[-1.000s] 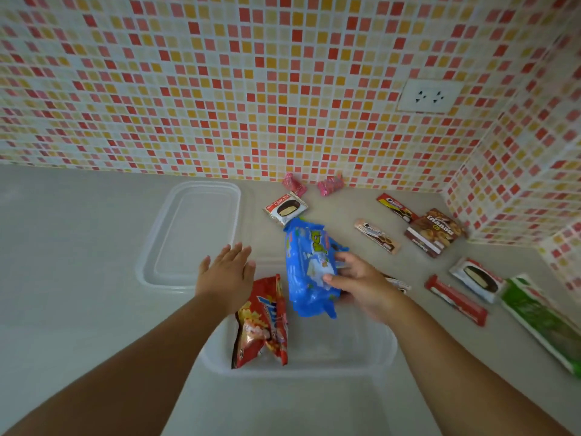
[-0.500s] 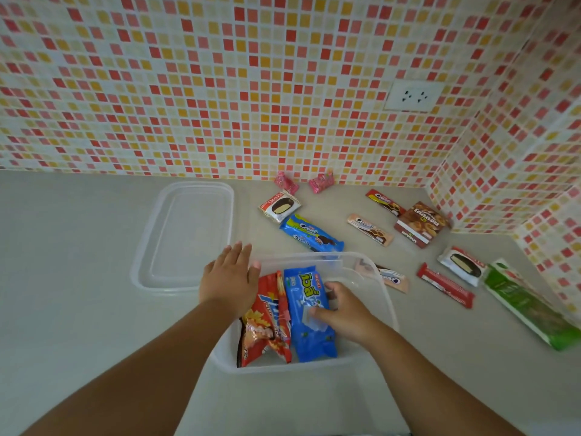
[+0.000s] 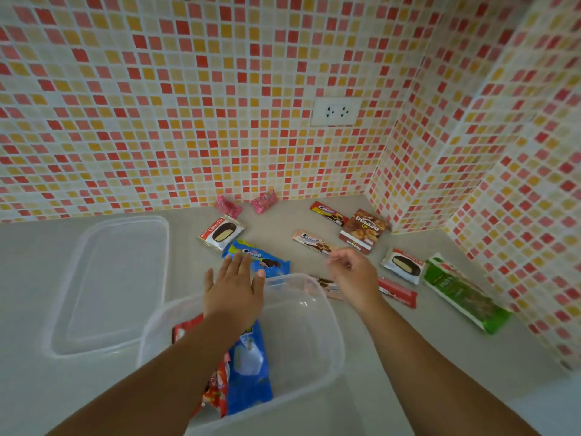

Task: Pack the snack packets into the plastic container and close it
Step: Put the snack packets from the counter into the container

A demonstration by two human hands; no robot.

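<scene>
Two snack bags are in, and lots more wait for you.
The red bag (image 3: 217,385) and big blue bag (image 3: 250,369) lie in your clear plastic box (image 3: 314,338). Your left hand (image 3: 234,294), flat and holding nothing, reaches for the small blue cookie pack (image 3: 267,261). Your right hand (image 3: 353,273), fingers loosely bent, holds nothing. The clear lid (image 3: 113,284) is still off.

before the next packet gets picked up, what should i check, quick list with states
1. Container open and within reach: ok.
2. Room left inside beside the blue packet and red packet: ok, the right half looks free.
3. Left hand free, fingers straight over the cookie packet: ok.
4. Right hand grip: cannot tell, fingers curled near the beige packet, contact unclear.
5. Lid off and lying clear to the left: ok.
6. All packets packed: not ok, many are on the counter.
</scene>
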